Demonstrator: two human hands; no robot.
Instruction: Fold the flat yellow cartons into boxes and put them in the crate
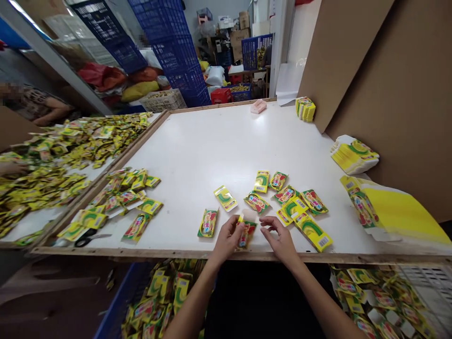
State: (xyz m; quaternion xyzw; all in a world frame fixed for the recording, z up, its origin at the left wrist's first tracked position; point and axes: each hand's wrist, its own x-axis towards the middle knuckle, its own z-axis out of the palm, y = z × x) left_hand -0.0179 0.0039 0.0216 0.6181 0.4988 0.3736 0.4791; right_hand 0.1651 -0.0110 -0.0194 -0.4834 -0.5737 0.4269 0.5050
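Left hand (229,238) pinches a packet (247,238) between thumb and fingers, just inside the middle of the table's (183,150) near edge. Right hand (281,241) grips nothing that I can see: fingers bent and parted, tips just beside what looks like the packet's pale flap (250,217).

Handling, my judgement: light thumb on the left, since thin card likely creases under a hard squeeze. Packet best steadied low, flap left free for the right fingertips, any pressure spread along its fold rather than on a corner. A loose pile (295,205) lies just past the right hand, so short, inward reaches seem wiser.

Outward: toward the near-left corner, a heap (132,188) and scissors (84,238), blades toward the right; best left well clear of the wrist. By the right edge, a card stack (354,156). At the far edge, a pink block (259,107). Beyond the left edge, a co-worker's arm (54,110) near a bigger heap (74,146).
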